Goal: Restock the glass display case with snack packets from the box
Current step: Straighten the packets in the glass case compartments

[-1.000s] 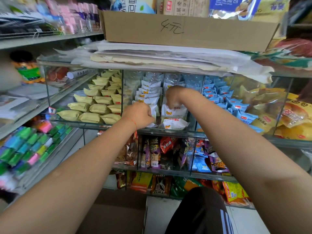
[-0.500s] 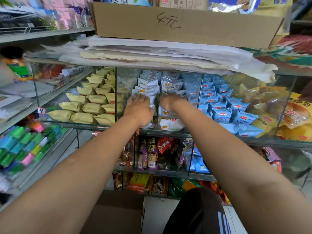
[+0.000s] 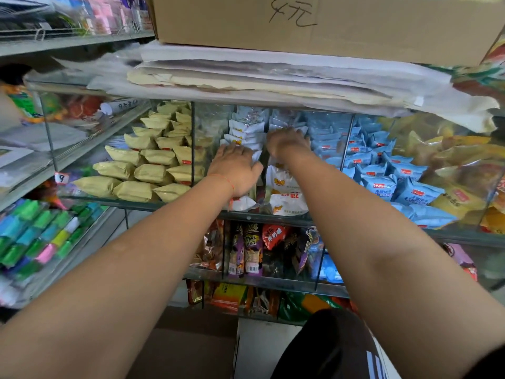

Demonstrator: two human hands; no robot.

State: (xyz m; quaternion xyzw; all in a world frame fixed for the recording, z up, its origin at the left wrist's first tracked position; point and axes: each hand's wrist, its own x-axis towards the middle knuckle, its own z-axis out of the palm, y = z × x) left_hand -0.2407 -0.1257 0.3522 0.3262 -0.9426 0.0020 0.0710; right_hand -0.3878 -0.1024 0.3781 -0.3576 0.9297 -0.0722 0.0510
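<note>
The glass display case (image 3: 247, 214) has compartments of snack packets. Both my hands reach into the middle compartment, which holds white packets (image 3: 285, 203) with orange print in two rows. My left hand (image 3: 235, 168) lies flat on the left row, fingers spread, palm down. My right hand (image 3: 287, 140) rests further back on the right row, fingers bent over the packets; whether it grips one is unclear. A cardboard box (image 3: 314, 23) with handwriting sits on papers on top of the case. Another brown box (image 3: 177, 348) shows on the floor below my arms.
Beige packets (image 3: 147, 170) fill the compartment to the left, blue packets (image 3: 393, 184) the one to the right, yellow bags (image 3: 461, 170) further right. Lower shelves hold mixed snacks (image 3: 254, 250). A side shelf at left carries coloured packs (image 3: 41, 239). My dark-clad knee (image 3: 328, 348) is below.
My right hand has pushed deeper along the right row of white packets. My left hand opened from a fist and now lies flat on the left row. The view moved closer.
</note>
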